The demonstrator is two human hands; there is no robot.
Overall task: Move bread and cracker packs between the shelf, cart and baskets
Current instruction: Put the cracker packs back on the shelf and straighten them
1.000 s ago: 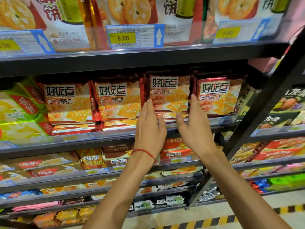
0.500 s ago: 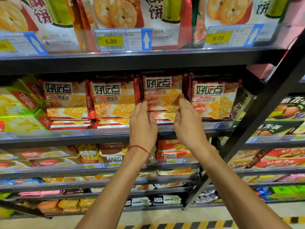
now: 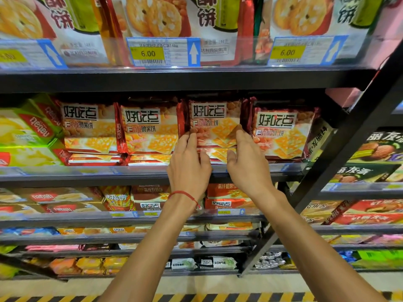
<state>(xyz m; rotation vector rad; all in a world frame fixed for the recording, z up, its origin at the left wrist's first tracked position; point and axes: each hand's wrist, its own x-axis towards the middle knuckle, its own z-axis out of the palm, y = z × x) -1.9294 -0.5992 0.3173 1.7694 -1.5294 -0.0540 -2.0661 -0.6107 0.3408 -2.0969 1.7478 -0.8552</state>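
Left grip (image 3: 188, 168): I clamp cracker pack (image 3: 214, 125) by its left edge.
Right grip (image 3: 248, 168): clamps right edge; likely for level removal from shelf (image 3: 130, 177).

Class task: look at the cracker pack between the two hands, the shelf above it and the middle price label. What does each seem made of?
The cracker pack: likely thin plastic or foil film, glossy; light glints on its red side edges. The shelf: probably painted metal, matt black, thin straight edge. The price label: looks like printed paper behind a clear, shiny plastic strip.
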